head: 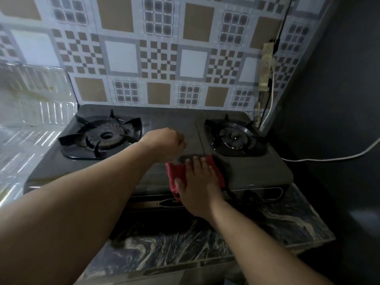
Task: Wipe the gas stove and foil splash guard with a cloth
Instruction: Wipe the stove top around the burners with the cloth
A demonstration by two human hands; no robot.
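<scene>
A: Step? Hands?
B: Wiping stove (pixel 164 124) top. R hand (pixel 198 187) flat, pressing red cloth (pixel 176 171) at front-centre; L hand (pixel 164 144) clenched, empty.
A: Next?
B: Prob. burners, then foil guard (pixel 35 95) far left.

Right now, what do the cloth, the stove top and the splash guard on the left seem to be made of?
Cloth: red, soft fabric by the look, bunched under the right hand.
Stove top: dark grey, probably painted or coated metal, matt with a faint sheen.
Splash guard: thin aluminium foil, apparently; silvery, embossed ribs catch bright reflections.
</scene>
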